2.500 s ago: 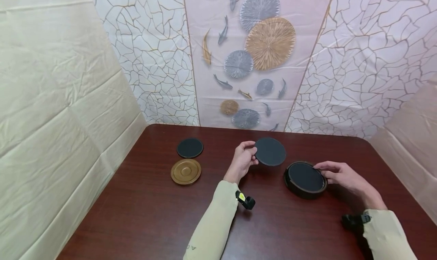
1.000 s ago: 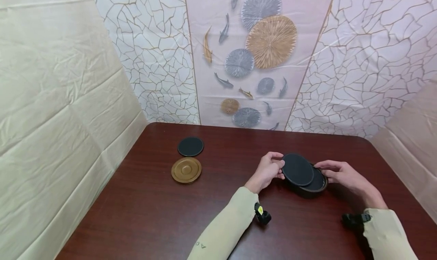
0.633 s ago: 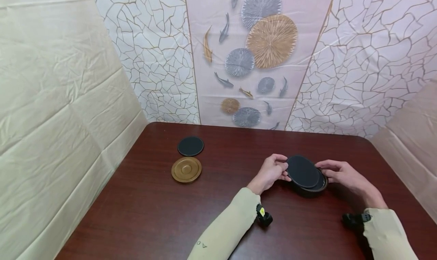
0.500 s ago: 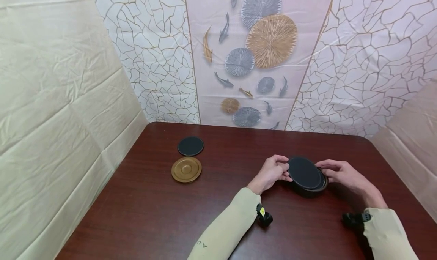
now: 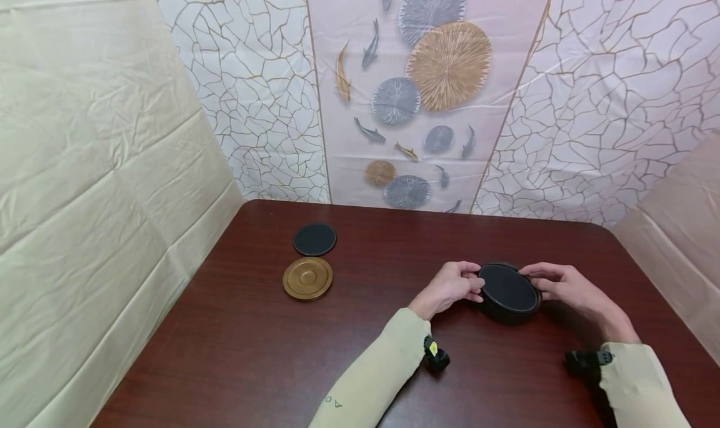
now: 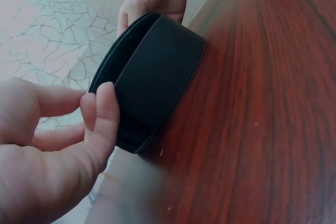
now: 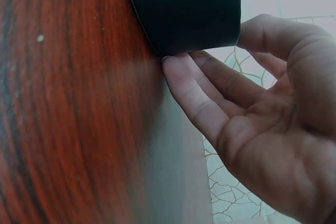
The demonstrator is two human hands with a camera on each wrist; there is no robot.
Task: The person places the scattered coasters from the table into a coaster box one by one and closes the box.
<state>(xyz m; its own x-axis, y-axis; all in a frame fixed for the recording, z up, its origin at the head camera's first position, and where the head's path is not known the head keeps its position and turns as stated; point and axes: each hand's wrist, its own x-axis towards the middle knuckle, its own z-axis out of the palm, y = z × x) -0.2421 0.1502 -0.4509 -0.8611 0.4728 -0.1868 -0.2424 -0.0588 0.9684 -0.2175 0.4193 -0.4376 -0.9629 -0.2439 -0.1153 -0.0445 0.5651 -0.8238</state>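
Observation:
A round black coaster lies over the mouth of a low, round black coaster holder on the right of the table. My left hand pinches the coaster's left edge. In the left wrist view, that coaster tilts a little, a dark gap showing between it and the holder's wall. My right hand grips the holder at its right side. Seen from the right wrist, its fingertips press low on the wall, while the index finger and thumb side reach the rim.
Another black coaster lies flat at the back left of the brown wooden table. Just in front of it is a round golden-brown disc with ring grooves. Patterned cloth hangs behind the table's far edge.
My left hand has carried the black coaster rightward from above the table onto the holder and lowered it over the opening. My right hand has stayed at the holder.

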